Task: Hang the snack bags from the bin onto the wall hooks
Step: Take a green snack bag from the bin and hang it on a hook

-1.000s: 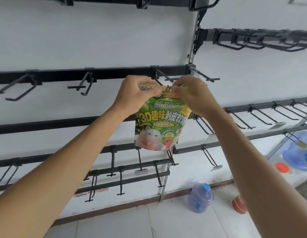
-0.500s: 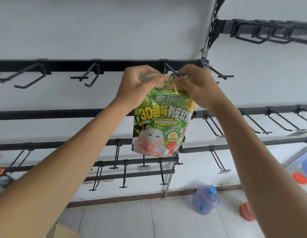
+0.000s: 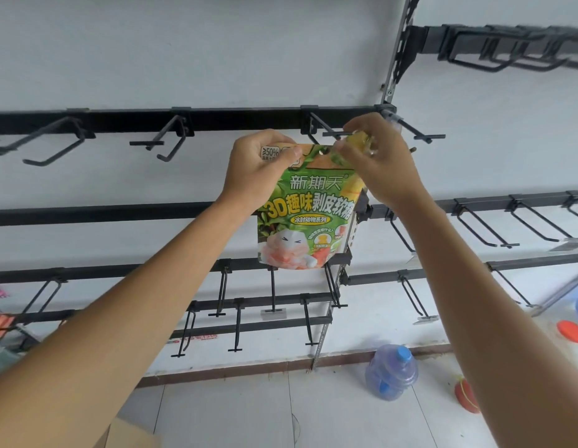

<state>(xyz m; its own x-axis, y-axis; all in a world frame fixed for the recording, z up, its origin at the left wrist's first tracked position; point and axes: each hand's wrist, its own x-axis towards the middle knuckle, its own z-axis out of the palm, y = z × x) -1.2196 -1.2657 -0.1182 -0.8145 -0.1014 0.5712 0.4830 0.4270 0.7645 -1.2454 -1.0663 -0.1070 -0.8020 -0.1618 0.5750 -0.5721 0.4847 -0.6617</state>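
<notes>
Both hands hold a green snack bag (image 3: pixel 305 218) up against the white wall (image 3: pixel 184 59). The top left corner is pinched by the left hand (image 3: pixel 260 169), with the thumb laid on the printed face. The top right corner is pinched by the right hand (image 3: pixel 383 166), with the fingers curled over the edge. Each grip is thus closed on the bag.

The bag hangs upright below the two grips, printed face outward. Its hang hole (image 3: pixel 323 152) lies at the top edge between them. The hole is seen just below the tip of a black hook (image 3: pixel 324 128) fixed to the upper rail (image 3: pixel 235 119). Contact between hook and hole cannot be confirmed, as the right fingers cover part of that area.

A blue water bottle (image 3: pixel 392 371) is noted on the tiled floor (image 3: pixel 248 415), low right, near the wall.
</notes>
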